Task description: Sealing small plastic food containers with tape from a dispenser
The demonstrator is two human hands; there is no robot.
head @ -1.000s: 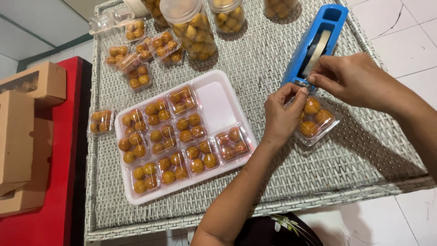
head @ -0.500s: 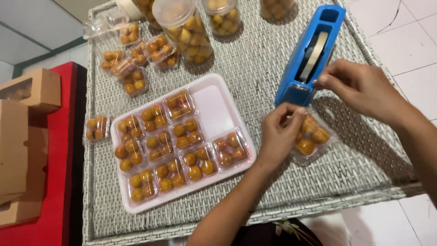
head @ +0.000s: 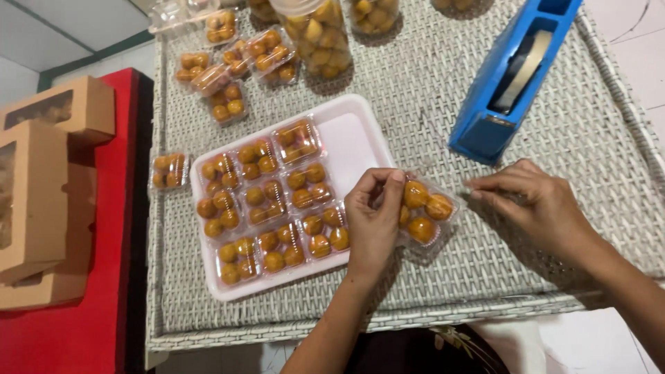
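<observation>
Pinching a small clear box of orange balls (head: 424, 211) at its left edge, the left hand (head: 374, 218) steadies it on the table (head: 429, 104). Right hand (head: 537, 204), fingers curled, touches its right edge. Its long axis runs hand to hand.

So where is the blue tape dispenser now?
In the head view the tape dispenser lies at the upper right of the wicker table, beyond the right hand and to the right of the white tray.

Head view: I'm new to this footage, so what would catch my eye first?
The left hand pinches a small clear box of orange sweets at the table's middle. Beside it on the left lies a white tray filled with more such boxes. A blue tape dispenser stands at upper right, above the right hand.
</observation>
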